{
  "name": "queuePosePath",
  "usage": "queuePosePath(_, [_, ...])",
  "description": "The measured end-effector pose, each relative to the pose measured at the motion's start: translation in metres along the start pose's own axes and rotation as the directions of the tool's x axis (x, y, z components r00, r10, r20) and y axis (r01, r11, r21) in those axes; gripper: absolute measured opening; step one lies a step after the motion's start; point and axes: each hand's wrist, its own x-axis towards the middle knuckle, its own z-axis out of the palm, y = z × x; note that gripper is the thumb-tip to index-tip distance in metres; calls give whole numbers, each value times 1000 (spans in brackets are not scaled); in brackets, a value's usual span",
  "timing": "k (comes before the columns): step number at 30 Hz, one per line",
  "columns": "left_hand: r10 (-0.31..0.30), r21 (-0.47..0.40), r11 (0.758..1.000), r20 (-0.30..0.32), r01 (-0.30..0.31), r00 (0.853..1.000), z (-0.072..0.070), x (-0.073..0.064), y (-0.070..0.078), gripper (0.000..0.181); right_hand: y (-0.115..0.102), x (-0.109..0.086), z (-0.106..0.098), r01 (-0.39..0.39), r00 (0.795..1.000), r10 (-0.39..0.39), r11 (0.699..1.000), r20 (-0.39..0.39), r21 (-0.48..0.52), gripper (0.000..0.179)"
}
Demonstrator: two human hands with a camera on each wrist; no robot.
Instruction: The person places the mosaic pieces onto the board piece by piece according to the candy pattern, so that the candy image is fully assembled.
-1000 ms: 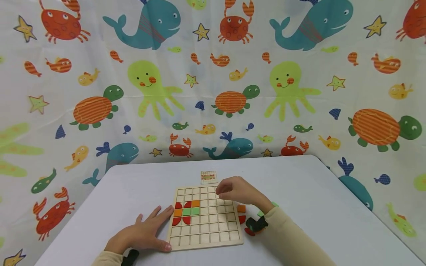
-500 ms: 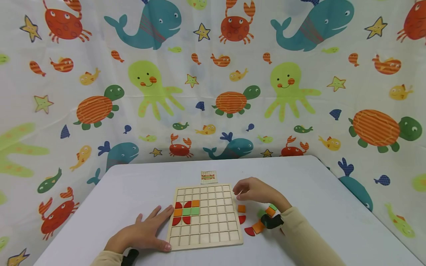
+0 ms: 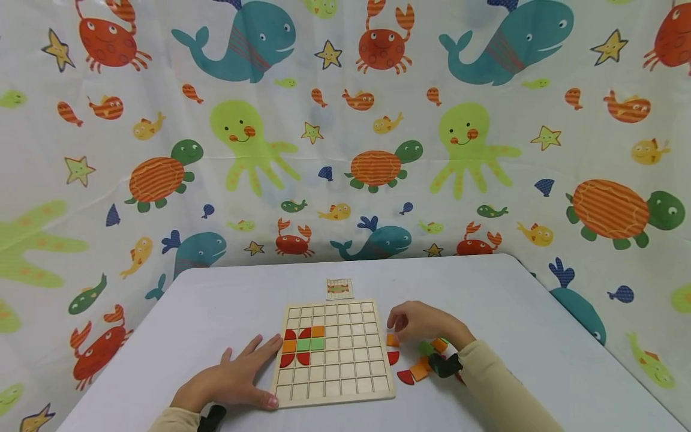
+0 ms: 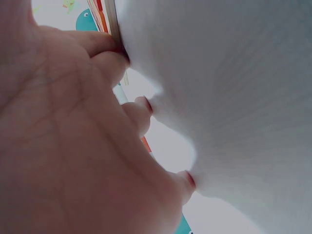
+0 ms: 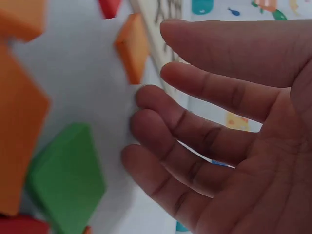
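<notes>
A wooden grid board lies on the table, with several red quarter-round, orange square and green square tiles set in its left columns. My left hand rests on the table with spread fingers, its fingertips and thumb at the board's left edge. Just right of the board, my right hand hovers with relaxed, slightly bent fingers and nothing between them. Below its fingertips is an orange square tile, which the right wrist view also shows as an orange tile apart from the fingers.
A small pattern card lies behind the board. Red quarter-round tiles, orange tiles and a green tile are scattered right of the board, partly under the right wrist. A curtain with sea animals hangs behind the table.
My right hand has moved from above the board's upper right to the right, then down toward the orange tile beside the board. The left hand has stayed at the board's edge.
</notes>
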Motion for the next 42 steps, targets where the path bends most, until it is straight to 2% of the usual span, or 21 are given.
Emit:
queuePosePath(11, [-5, 8, 1000, -10, 6, 1000, -2, -2, 2, 119, -7, 5, 8, 2, 1000, -3, 998, -9, -59, 20])
queuePosePath(20, [-10, 2, 1000, -1, 10, 1000, -3, -2, 2, 119, -12, 10, 13, -30, 999, 28, 995, -25, -95, 26])
queuePosePath(23, [-7, -4, 1000, 2, 7, 1000, -2, -2, 2, 119, -12, 10, 14, -16, 999, 14, 997, -28, -71, 26])
queuePosePath(29, [-17, 1, 1000, 2, 17, 1000, -2, -2, 3, 119, -10, 10, 11, 63, 998, -62, 998, -21, 11, 20])
queuePosePath(33, [-17, 9, 1000, -2, 18, 1000, -2, -2, 3, 119, -9, 11, 9, 106, 993, -105, 994, -48, 12, 17])
queuePosePath(36, [-17, 4, 1000, -4, 17, 1000, -1, -2, 2, 119, -10, 13, 8, 101, 992, -98, 994, -79, 36, 14])
queuePosePath(42, [-13, 2, 1000, 1, 13, 1000, -1, -1, 1, 120, -14, 16, 10, 60, 991, -41, 987, -126, 150, 4])
